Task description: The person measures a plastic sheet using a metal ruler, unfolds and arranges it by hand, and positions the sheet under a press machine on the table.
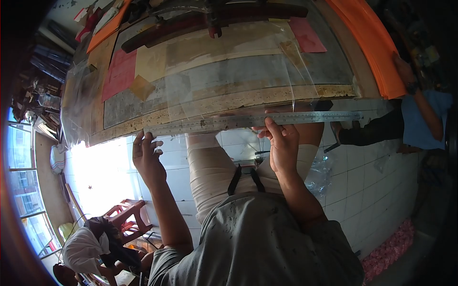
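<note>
Along the near edge of the worktable [334, 91], as the head view shows it, we hold a long ruler [226, 122] roughly in line with the wood. Our left hand [150, 159] pinches its left end between thumb and fingertips, towards the near left corner; our right hand [284, 148] grips it past the middle, thumb on top and fingers loosely curled. The free end runs on beyond that hand, past the near right corner. Whether the ruler touches the edge, we cannot tell.

Farther in lies a grey panel [327, 71] bearing a tan sheet [205, 50], with one pink sheet [120, 74] towards the left edge and another pink sheet [309, 36] towards the right. Clear plastic [78, 107] covers part of this and hangs at the left edge. Across the far side reaches a dark red bar [167, 32]. Orange sheets [369, 47] lie along the right edge, a co-worker's hand [403, 69] at them.

Judging by how things lie, the sheets are placed and the plastic is spread; the ruler, held rather than set down, looks mid-use. We can make out no marks or cuts.
</note>
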Available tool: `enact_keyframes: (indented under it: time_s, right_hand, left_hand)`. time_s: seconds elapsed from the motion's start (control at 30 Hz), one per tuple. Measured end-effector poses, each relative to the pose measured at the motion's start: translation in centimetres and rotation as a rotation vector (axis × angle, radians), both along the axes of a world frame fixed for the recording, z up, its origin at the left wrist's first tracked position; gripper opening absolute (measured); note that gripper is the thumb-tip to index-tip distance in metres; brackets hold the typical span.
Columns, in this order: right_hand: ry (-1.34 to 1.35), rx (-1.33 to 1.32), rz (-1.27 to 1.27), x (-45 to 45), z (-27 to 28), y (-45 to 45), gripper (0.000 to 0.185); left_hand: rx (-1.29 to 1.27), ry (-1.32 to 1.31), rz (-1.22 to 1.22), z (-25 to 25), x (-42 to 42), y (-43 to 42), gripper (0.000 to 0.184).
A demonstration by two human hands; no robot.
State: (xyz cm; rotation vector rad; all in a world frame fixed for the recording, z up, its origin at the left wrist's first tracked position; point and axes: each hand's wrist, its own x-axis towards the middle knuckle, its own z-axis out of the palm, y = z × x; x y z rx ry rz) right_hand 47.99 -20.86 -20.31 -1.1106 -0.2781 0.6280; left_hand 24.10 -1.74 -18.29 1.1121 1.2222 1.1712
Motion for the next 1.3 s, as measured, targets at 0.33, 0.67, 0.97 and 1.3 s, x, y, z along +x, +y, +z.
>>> enact_keyframes:
  time_s: [0.33, 0.67, 0.97, 1.3]
  right_hand:
    - [-0.035, -0.022, -0.009, 0.4, -0.5, -0.5, 0.032]
    - [-0.059, -0.004, -0.047, 0.4, -0.7, -0.6, 0.028]
    - [-0.052, -0.026, -0.065, 0.3, -0.7, -0.7, 0.027]
    - [-0.025, -0.008, -0.006, 0.3, -0.6, -0.6, 0.027]
  left_hand:
    - [-0.035, -0.071, -0.033, -0.3, -0.1, -0.5, 0.035]
    - [-0.06, -0.074, -0.06, -0.1, -0.1, -1.0, 0.038]
    - [-0.085, -0.116, -0.065, -0.3, -0.3, -0.7, 0.036]
    - [-0.06, -0.072, -0.036, -0.6, -0.4, -0.4, 0.031]
